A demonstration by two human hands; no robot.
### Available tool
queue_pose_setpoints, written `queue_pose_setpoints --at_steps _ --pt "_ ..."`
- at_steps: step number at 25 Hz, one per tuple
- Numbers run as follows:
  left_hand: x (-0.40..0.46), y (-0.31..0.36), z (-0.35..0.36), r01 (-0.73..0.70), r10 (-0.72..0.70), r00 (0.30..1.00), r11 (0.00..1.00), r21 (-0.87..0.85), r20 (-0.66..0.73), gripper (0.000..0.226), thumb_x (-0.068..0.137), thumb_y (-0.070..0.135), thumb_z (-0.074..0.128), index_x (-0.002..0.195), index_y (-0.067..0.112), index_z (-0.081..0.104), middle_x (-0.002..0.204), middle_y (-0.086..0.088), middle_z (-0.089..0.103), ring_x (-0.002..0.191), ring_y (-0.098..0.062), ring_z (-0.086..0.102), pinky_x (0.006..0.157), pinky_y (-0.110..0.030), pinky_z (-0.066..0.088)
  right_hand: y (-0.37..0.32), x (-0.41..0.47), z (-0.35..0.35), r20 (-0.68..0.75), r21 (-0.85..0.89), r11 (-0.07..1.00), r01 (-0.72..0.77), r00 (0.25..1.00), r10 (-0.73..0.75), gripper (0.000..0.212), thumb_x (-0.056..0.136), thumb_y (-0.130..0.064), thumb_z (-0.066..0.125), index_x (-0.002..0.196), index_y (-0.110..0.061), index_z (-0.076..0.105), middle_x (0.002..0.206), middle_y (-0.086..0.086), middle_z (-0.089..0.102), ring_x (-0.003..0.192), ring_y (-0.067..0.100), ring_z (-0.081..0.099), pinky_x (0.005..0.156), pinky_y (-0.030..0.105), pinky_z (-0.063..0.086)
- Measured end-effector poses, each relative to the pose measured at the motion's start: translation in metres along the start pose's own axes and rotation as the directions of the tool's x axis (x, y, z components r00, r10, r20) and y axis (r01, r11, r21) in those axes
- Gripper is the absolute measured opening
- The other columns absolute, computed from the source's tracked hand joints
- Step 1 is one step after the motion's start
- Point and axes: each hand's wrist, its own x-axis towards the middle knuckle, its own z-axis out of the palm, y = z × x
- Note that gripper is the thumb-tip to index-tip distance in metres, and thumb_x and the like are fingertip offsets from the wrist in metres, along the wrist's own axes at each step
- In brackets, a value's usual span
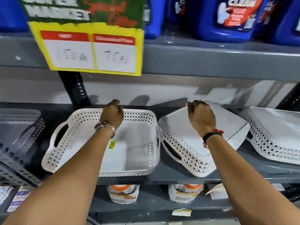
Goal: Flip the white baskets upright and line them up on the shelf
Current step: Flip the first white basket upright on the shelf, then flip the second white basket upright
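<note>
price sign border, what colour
Yellow border on the price sign, clearest in the head view.

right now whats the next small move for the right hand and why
Probably keep tipping the upside-down basket over until it sits upright. The right hand grips its raised far edge, its solid bottom faces up, and the basket under the left hand already sits open side up.

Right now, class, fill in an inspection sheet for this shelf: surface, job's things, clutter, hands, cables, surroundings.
Surface: grey metal shelf.
Job's things: upright basket, opening up; tilted basket, base showing; upside-down basket at right; a grey basket at left.
Clutter: yellow sticker inside the upright basket.
Hands: left hand on the upright basket's far rim; right hand gripping the tilted basket's raised edge.
Cables: nothing seen.
Surroundings: price sign, blue jugs above, packets below.
</note>
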Motion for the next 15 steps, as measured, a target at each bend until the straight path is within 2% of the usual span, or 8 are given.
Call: queue_pose_setpoints --at_steps 2,4,7,9,11,12,14,15 --pt "-0.002 0.053 0.032 -0.019 0.026 0.993 0.998 -0.067 0.111 0.028 0.09 0.013 0.048 0.099 -0.006 0.067 0.11 -0.028 0.068 0.106 -0.039 0.062 0.088 -0.036 0.047 0.06 0.022 -0.011 -0.041 0.011 1.0 -0.014 0.999 0.015 0.044 0.092 -0.028 0.034 0.088 0.009 0.06 0.095 0.033 0.064 0.09 0.043 0.06 0.072 0.041 0.048" --pt "-0.009 0.098 0.059 -0.01 0.01 0.968 1.0 -0.001 0.251 0.038 0.092 0.025 0.046 0.1 -0.006 0.066 0.111 -0.027 0.068 0.108 -0.039 0.061 0.088 -0.036 0.047 0.12 0.04 -0.018 0.014 0.011 0.996 -0.089 0.996 0.089 0.048 0.089 -0.028 0.031 0.09 0.012 0.058 0.097 0.037 0.062 0.093 0.046 0.059 0.076 0.045 0.047" --pt "-0.022 0.143 0.089 -0.046 -0.027 0.936 0.979 0.197 0.351 0.046 0.097 0.028 0.036 0.121 -0.005 0.057 0.13 -0.026 0.058 0.123 -0.037 0.052 0.102 -0.037 0.041 0.196 0.064 -0.016 0.254 -0.05 0.991 -0.125 0.958 0.134 0.059 0.09 -0.03 0.019 0.111 0.009 0.057 0.117 0.034 0.058 0.109 0.044 0.055 0.092 0.047 0.044" --pt "-0.033 0.153 0.098 0.024 -0.153 0.9 0.953 0.304 0.409 0.049 0.099 0.027 0.031 0.134 -0.004 0.045 0.141 -0.023 0.048 0.13 -0.034 0.045 0.108 -0.037 0.035 0.222 0.076 -0.008 0.391 -0.126 0.985 -0.118 0.906 0.159 0.047 0.095 -0.028 0.029 0.124 0.0 0.053 0.129 0.027 0.053 0.12 0.039 0.049 0.103 0.044 0.038" --pt "-0.045 0.158 0.107 0.173 -0.345 0.804 0.915 0.364 0.484 0.053 0.099 0.033 0.028 0.136 -0.002 0.042 0.139 -0.019 0.05 0.128 -0.032 0.049 0.107 -0.037 0.038 0.243 0.089 0.002 0.512 -0.139 0.984 -0.108 0.843 0.165 0.047 0.095 -0.033 0.032 0.129 -0.005 0.049 0.133 0.023 0.052 0.122 0.036 0.049 0.105 0.043 0.038" --pt "-0.051 0.156 0.109 0.254 -0.426 0.74 0.894 0.37 0.521 0.055 0.099 0.037 0.027 0.135 -0.001 0.044 0.132 -0.019 0.056 0.119 -0.033 0.057 0.102 -0.038 0.044 0.25 0.095 0.009 0.563 -0.119 0.986 -0.116 0.81 0.163 0.051 0.095 -0.038 0.03 0.13 -0.007 0.048 0.133 0.023 0.052 0.121 0.036 0.049 0.105 0.043 0.038" --pt "-0.06 0.155 0.111 0.518 -0.545 0.57 0.819 0.245 0.615 0.06 0.097 0.046 0.024 0.133 0.002 0.045 0.125 -0.019 0.058 0.103 -0.034 0.064 0.09 -0.039 0.052 0.257 0.101 0.018 0.613 -0.053 0.982 -0.181 0.771 0.175 0.066 0.089 -0.056 0.022 0.132 -0.013 0.048 0.134 0.021 0.053 0.12 0.035 0.051 0.106 0.043 0.039" --pt "-0.064 0.157 0.114 0.637 -0.553 0.519 0.759 0.137 0.652 0.067 0.095 0.051 0.022 0.138 0.002 0.038 0.132 -0.019 0.053 0.109 -0.035 0.061 0.095 -0.041 0.05 0.26 0.1 0.02 0.622 -0.045 0.967 -0.249 0.751 0.222 0.073 0.085 -0.063 0.019 0.133 -0.015 0.047 0.136 0.019 0.051 0.122 0.034 0.049 0.107 0.043 0.038"
